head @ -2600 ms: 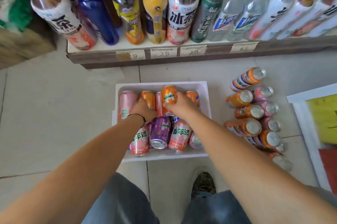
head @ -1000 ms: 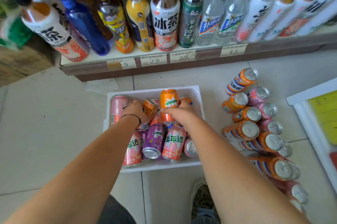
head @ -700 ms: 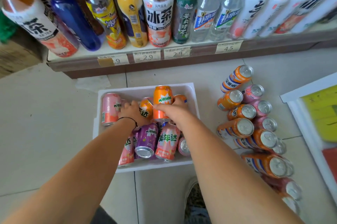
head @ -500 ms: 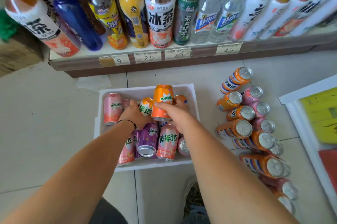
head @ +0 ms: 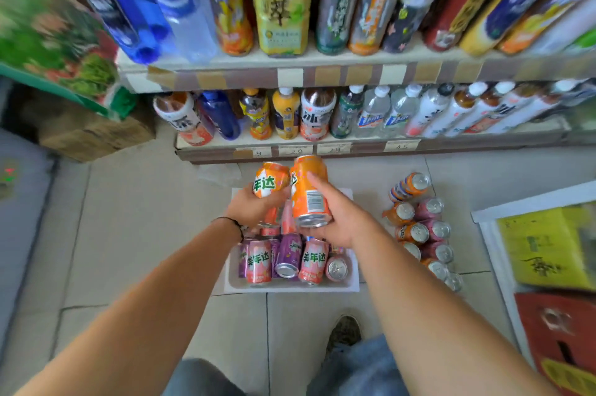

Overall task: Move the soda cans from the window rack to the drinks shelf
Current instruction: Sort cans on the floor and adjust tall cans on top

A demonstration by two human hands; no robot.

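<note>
My left hand (head: 251, 207) grips an orange can with a white label (head: 269, 181), held up above the white foam box (head: 290, 286). Beside it my right hand (head: 335, 218) grips a plain orange soda can (head: 308, 191), the two cans almost touching. Inside the box lie several pink and purple cans (head: 287, 258), partly hidden under my hands. A cluster of orange and pink cans (head: 419, 224) lies on the floor to the right of the box.
The drinks shelf (head: 354, 150) with price tags holds a row of bottles just beyond the box; a higher shelf (head: 322, 73) carries larger bottles. A cardboard crate (head: 93, 134) stands at left, and yellow and red boxes (head: 545, 250) at right. My shoe (head: 343, 332) is below the box.
Both hands have lifted their orange cans up out of the box. My head has tilted up, bringing the upper shelf into view.
</note>
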